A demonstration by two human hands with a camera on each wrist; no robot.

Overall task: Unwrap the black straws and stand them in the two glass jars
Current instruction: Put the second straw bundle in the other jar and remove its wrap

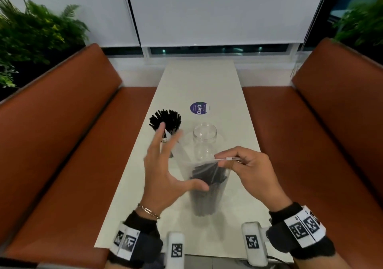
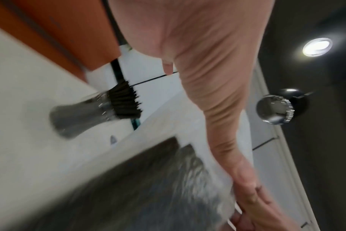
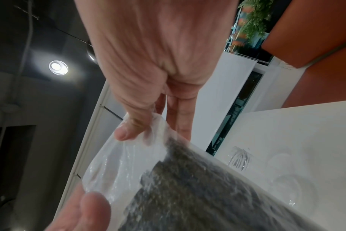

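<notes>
A clear plastic bag (image 1: 204, 190) full of black straws (image 1: 207, 175) stands upright on the white table (image 1: 199, 86). My right hand (image 1: 246, 171) pinches the bag's top edge by its white zip slider (image 1: 228, 159); the right wrist view shows thumb and fingers on the bag (image 3: 148, 156). My left hand (image 1: 165, 165) has its fingers spread, thumb touching the bag's left side. One glass jar (image 1: 165, 136) holds several black straws (image 1: 165, 119). The other glass jar (image 1: 204, 136) stands empty behind the bag. In the left wrist view the filled jar (image 2: 85, 112) is blurred.
Orange-brown bench seats (image 1: 68, 144) run along both sides of the narrow table. A round purple sticker (image 1: 199, 108) lies beyond the jars. Plants (image 1: 35, 34) stand behind the left bench. White blinds cover the window ahead.
</notes>
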